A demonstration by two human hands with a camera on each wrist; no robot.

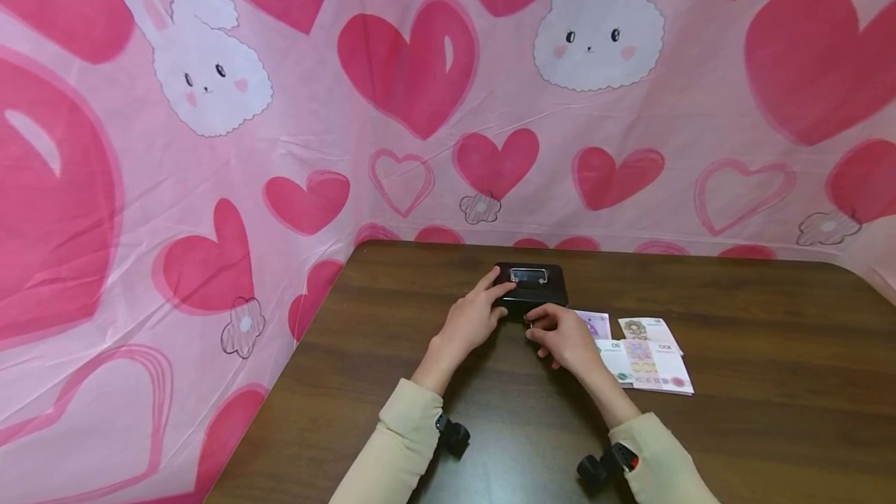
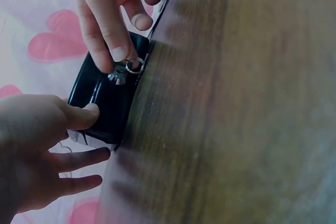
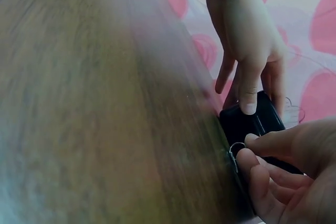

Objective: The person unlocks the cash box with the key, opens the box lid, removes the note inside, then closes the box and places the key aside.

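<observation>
On the tabletop our left hand steadies the cash box, fingers spread; right hand pinches the key — best turned gently, kept straight.

Head view: set high behind the forearms, facing forward and down across the brown worktop toward the heart-printed backdrop; widest and farthest framing, with the black cash box at centre and banknotes at 4 o'clock of it.

Left wrist view: very near, low over the worktop, rolled sideways; left hand at 8 o'clock, right hand at 12 o'clock.

Right wrist view: equally near, blurred, worktop filling the left half; box at 4 o'clock.

Shared by all three: the box, key ring, both hands.
</observation>
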